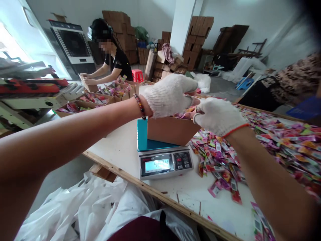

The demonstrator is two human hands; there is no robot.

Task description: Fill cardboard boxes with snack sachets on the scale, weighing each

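Cardboard box (170, 132) on scale (165, 164), sachets (217, 157) alongside

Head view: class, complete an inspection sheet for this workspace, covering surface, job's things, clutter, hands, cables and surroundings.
Surface: white table with a wooden edge.
Job's things: open box on scale, display lit; packets heaped to its right.
Clutter: white bags below the table edge.
Grippers: gloved left hand and right hand meet above the box, fingers curled; grip unclear.
Cables: nothing seen.
Surroundings: co-worker at the far end; cartons stacked behind; cooler at left.
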